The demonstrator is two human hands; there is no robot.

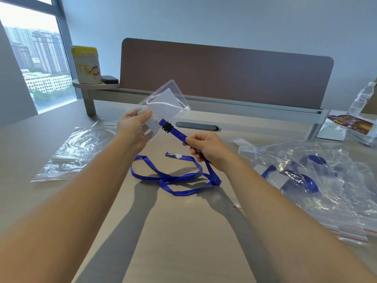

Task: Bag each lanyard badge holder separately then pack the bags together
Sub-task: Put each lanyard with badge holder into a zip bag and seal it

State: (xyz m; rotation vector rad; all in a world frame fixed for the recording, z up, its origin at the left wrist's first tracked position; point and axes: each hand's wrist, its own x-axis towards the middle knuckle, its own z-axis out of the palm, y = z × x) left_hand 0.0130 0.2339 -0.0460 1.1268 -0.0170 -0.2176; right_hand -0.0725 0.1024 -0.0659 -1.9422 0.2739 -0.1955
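Observation:
My left hand point(133, 127) holds a clear plastic badge holder point(165, 103) raised above the desk, thumb on its lower corner. A black clip point(167, 127) joins the holder to a blue lanyard point(175, 178). My right hand point(205, 148) grips the lanyard strap just below the clip. The strap's loose loops lie on the desk beneath my hands, with a small clip end point(173, 155) among them. A pile of clear zip bags point(318, 176) at the right contains other blue lanyards. An empty clear zip bag point(75, 152) lies at the left.
A brown divider panel point(224, 72) runs along the desk's back edge. On a small shelf at back left stand a yellow-and-white container point(86, 64) and a dark object point(109, 79). At far right are a water bottle point(362, 99) and printed packaging point(346, 123). A dark cable port point(197, 126) sits mid-desk.

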